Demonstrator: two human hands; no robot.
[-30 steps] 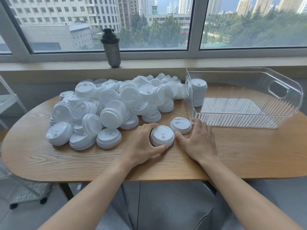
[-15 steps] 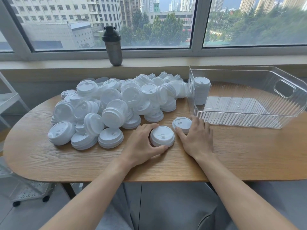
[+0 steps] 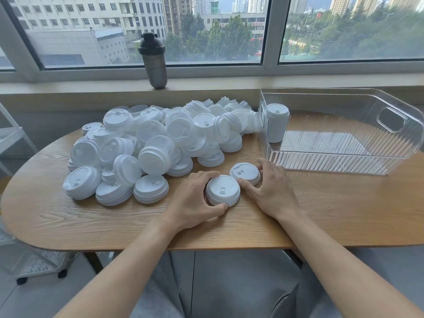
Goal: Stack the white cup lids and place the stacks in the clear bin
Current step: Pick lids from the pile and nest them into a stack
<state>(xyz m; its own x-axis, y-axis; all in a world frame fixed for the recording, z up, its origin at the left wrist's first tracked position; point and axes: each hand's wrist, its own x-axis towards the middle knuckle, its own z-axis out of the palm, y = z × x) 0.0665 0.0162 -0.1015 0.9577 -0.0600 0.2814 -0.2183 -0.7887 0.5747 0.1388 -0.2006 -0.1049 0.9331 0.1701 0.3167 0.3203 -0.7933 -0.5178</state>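
A big heap of white cup lids [image 3: 156,143] covers the left and middle of the wooden table [image 3: 68,221]. In front of it a short stack of lids [image 3: 222,190] stands on the table, and my left hand [image 3: 195,203] grips it with thumb and fingers curled round its rim. My right hand [image 3: 271,191] holds a second lid [image 3: 245,172] just behind and to the right, thumb and fingers at its edge. The clear bin [image 3: 344,164] stands at the right, with one tall lid stack [image 3: 277,122] upright in its near-left corner.
A dark shaker bottle [image 3: 154,61] stands on the window sill behind the heap. A metal rack with casters [image 3: 34,267] is on the floor to the left, below the table edge. My knees are under the table's front edge.
My right hand has slid forward and closed its fingers round the second lid. My left hand stays on the short stack. The view has shifted slightly.
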